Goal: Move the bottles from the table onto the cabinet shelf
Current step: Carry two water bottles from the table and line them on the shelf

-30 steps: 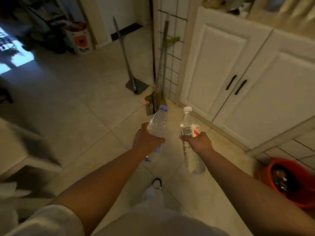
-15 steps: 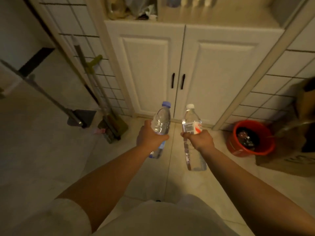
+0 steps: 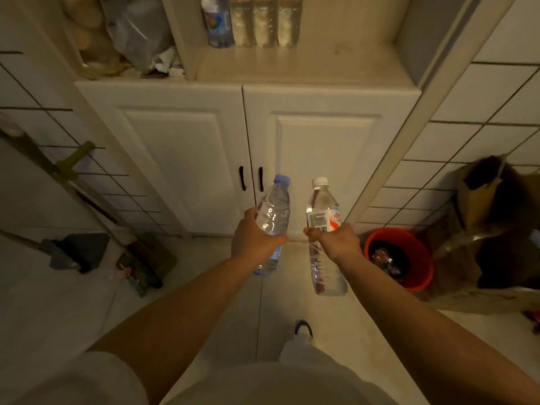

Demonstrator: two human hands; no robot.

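The person had turned to face the cabinet squarely; its shelf (image 3: 306,65) now showed above. The left hand (image 3: 253,239) gripped the blue-capped bottle (image 3: 274,214), the right hand (image 3: 336,241) the white-capped bottle (image 3: 321,217), both ready to lift.

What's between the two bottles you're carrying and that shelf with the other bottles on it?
In the head view, only the shut white cabinet doors with two dark handles lie between the blue-capped bottle, the white-capped bottle and the shelf.
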